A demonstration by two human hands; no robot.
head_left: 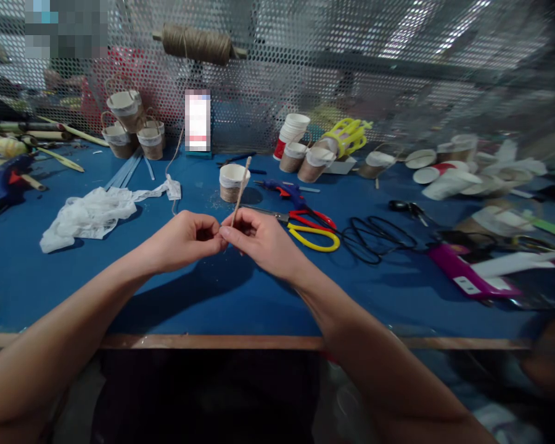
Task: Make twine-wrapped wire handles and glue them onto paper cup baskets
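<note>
Brown twisted cord [242, 191] rises from the pinched thumb and fingers of the right hand [271, 243] in the head view; the left hand [176, 243] meets it fingertip to fingertip at the cord's hidden lower end, though I cannot tell whether it grips too. Just beyond the hands a cup [229, 193] stands upright on the desk [203, 314], its brown wrap and white rim trim on, with no handle that I can see; wrapping thus looks done there, and a handle seems the part lacking. Farther out past the left hand, stacked cups [130, 118] carry both trim and handles, so these look complete; beyond the right hand, nested white cups [296, 125] look unwrapped; scissors [317, 239] and a glue gun [287, 190] lie nearer that hand.
</note>
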